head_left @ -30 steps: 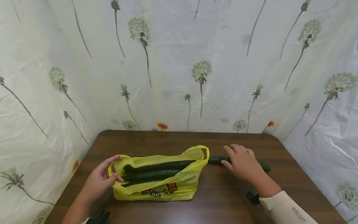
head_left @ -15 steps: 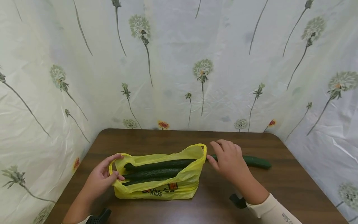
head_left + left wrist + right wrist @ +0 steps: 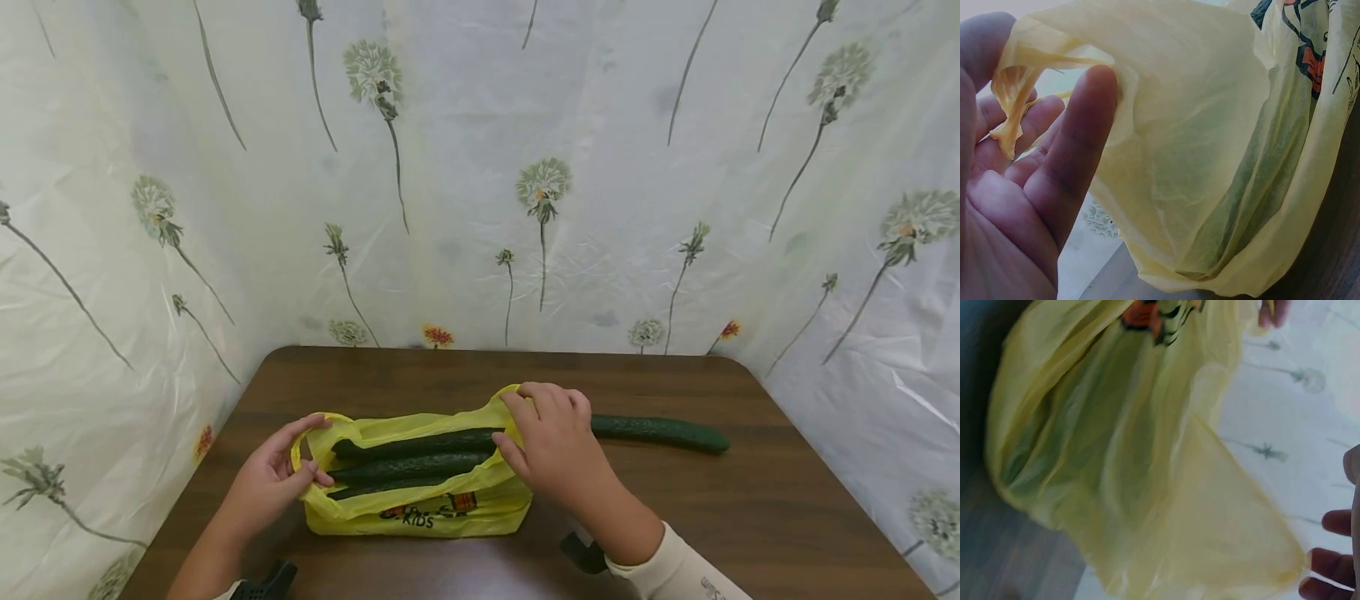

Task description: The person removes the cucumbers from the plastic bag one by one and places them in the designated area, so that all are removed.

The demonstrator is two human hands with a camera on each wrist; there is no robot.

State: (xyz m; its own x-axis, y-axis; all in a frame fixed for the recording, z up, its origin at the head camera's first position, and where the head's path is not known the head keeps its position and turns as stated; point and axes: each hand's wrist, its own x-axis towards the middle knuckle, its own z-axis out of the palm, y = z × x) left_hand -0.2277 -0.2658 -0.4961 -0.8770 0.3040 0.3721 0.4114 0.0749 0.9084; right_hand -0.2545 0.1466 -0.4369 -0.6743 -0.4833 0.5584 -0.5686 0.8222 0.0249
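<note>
A yellow plastic bag (image 3: pixel 495 507) with a dark print lies with its mouth open on the table. Inside it, long dark green cucumbers (image 3: pixel 420 445) lie side by side. My left hand (image 3: pixel 262 487) holds the bag's left handle, which loops over the fingers in the left wrist view. Over the bag's right end is my right hand (image 3: pixel 558 450), fingers apart and bent, close to the right handle. In the right wrist view its fingertips (image 3: pixel 1332 565) are at the bag's edge, with no clear grip. Another cucumber (image 3: pixel 660 432) lies on the table behind and right of that hand.
The brown wooden table (image 3: pixel 750 517) has a rounded back edge. A pale curtain (image 3: pixel 465 192) with a dandelion print hangs behind it and on both sides. Dark wrist devices sit below both hands.
My right hand has moved left, away from over the loose cucumber to the bag's right handle. More of that cucumber shows now. My left hand keeps its hold on the left handle.
</note>
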